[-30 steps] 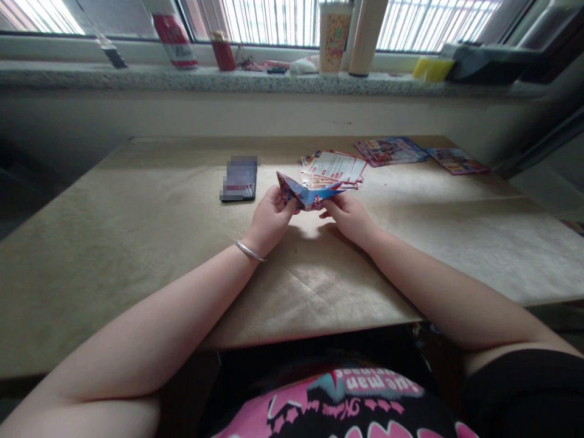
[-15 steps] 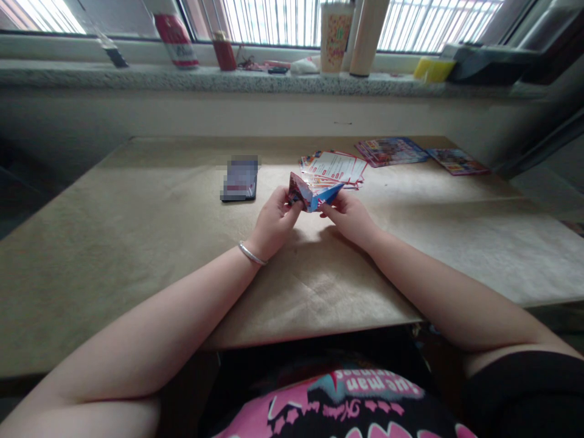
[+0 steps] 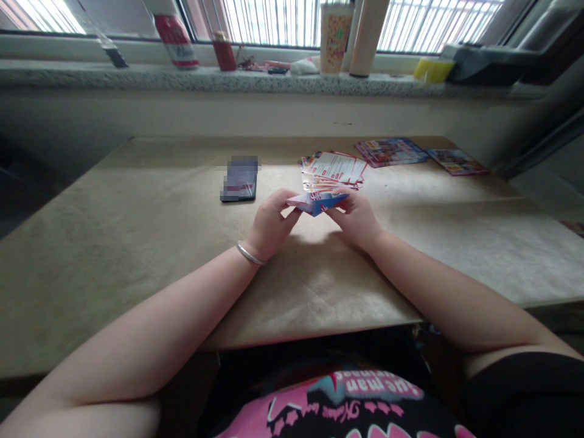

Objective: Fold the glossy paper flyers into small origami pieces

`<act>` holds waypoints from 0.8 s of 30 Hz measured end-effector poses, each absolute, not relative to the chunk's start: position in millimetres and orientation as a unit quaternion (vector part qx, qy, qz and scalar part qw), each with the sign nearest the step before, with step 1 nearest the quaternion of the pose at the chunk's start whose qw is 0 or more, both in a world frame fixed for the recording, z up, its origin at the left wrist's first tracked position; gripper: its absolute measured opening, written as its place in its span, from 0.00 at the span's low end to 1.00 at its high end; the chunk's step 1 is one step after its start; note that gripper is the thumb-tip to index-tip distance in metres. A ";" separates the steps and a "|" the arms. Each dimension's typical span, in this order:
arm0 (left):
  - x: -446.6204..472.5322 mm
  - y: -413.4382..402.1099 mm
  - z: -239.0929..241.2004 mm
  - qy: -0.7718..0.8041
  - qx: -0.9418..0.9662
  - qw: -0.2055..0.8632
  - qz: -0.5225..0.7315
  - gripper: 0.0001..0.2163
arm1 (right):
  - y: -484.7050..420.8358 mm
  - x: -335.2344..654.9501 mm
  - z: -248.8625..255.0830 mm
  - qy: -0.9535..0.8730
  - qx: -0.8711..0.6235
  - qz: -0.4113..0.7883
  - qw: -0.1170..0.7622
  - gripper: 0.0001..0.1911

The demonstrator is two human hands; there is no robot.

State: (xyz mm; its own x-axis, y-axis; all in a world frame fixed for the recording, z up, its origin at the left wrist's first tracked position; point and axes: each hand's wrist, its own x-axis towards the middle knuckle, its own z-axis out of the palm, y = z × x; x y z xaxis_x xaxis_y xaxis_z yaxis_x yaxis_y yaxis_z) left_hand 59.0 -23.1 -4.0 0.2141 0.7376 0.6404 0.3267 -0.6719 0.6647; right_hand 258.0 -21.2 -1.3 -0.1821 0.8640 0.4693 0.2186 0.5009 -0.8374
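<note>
Between my two hands is a piece of folded printed paper (image 3: 318, 203), blue and pinkish-white, held a little above the table. My left hand (image 3: 275, 222) pinches its left end with thumb and fingers, and a silver bangle is on that wrist. At the opposite end, my right hand (image 3: 356, 218) has its fingers closed on the paper. Just beyond the paper lies a fanned pile of printed cards (image 3: 335, 167), white with red print, partly covered by my hands and the paper.
A phone (image 3: 240, 179), partly pixelated, lies left of the cards. Two stacks of colourful printed cards (image 3: 392, 151) (image 3: 457, 161) rest at the table's back right. On the windowsill (image 3: 274, 83) stand a red can (image 3: 176, 39), a patterned cup (image 3: 336, 39) and a yellow item (image 3: 433, 70).
The paper's raised left point has come down, and the sheet now shows flatter, with more blue and white print facing me. Both hands have turned slightly but keep hold of it.
</note>
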 end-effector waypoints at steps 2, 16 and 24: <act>57.4 -26.1 0.4 0.338 0.776 0.161 0.508 0.02 | -26.1 261.7 4.2 -0.735 -0.390 0.242 0.498 0.05; 48.6 -23.5 7.5 0.254 0.843 0.078 0.467 0.05 | -33.2 276.9 18.6 -0.853 -0.327 0.053 0.402 0.08; 46.6 -20.3 4.1 0.268 0.833 0.077 0.478 0.02 | -23.2 276.7 13.2 -0.844 -0.340 0.067 0.410 0.03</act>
